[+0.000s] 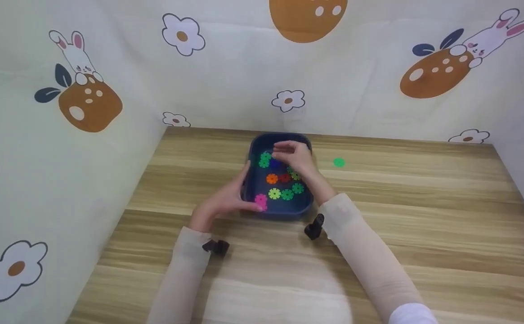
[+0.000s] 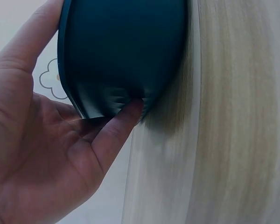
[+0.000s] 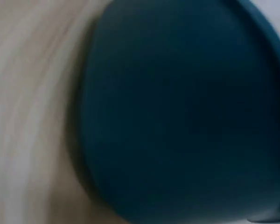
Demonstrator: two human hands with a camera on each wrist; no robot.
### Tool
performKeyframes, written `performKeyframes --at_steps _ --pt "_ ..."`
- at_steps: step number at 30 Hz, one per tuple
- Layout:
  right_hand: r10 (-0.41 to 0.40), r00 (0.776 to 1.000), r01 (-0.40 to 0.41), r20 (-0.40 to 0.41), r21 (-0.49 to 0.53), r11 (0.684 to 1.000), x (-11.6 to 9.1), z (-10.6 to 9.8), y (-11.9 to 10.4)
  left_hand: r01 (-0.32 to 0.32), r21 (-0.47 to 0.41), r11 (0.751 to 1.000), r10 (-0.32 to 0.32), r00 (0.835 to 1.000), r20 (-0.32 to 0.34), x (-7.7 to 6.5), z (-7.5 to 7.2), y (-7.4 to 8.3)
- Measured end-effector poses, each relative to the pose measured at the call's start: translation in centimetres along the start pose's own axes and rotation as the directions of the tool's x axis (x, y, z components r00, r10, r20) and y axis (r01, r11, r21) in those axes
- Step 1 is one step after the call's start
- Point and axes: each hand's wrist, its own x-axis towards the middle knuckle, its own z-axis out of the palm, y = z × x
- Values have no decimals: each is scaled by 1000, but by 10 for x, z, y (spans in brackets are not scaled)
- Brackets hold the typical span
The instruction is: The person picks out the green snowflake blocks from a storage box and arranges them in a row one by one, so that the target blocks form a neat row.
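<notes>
A dark blue rectangular bin (image 1: 284, 216) stands on the wooden table with several flower-shaped plastic discs inside. My left hand (image 1: 228, 196) holds its left side, thumb at the front corner beside the pink discs (image 1: 261, 201). Close up in the left wrist view, that hand (image 2: 56, 144) bends round the edge of the bin (image 2: 126, 46). My right hand (image 1: 297, 157) hovers over the back of the bin, fingers extended left close to green discs (image 1: 265, 159); no disc shows between them. Only the bin's outer wall (image 3: 177, 116) and some table appear in the right wrist view.
One green disc (image 1: 339, 162) lies on the table (image 1: 414, 193) to the right of the bin. Behind the table and along its sides hangs a printed cloth (image 1: 226, 81). Orange (image 1: 272, 179) and yellow discs (image 1: 274, 194) lie on the bin's floor.
</notes>
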Motion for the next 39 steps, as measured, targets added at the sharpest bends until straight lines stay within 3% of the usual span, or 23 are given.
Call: performKeyframes --at_steps 9,16,20,25,29,34,39 --pt "148 979 -127 142 -148 981 11 25 13 20 13 1000 -20 1000 1 -1 1 1" --pt "87 986 -43 143 -285 958 11 28 18 -7 1 1000 7 1000 7 1 -1 0" --pt "38 987 12 154 -313 950 10 30 20 -14 -22 1000 14 1000 14 -1 -1 -2" --pt "82 993 -54 90 -283 957 7 31 23 0 -37 999 1 1000 27 -2 3 -4" --pt "110 984 -64 137 -301 951 5 33 27 19 -41 999 -17 999 39 -4 4 -5" --pt "64 982 -3 180 -320 947 5 33 24 -2 -51 999 3 1000 27 -2 2 -3" --pt "37 979 44 200 -389 920 6 35 22 -9 -43 999 11 999 37 0 -1 0"
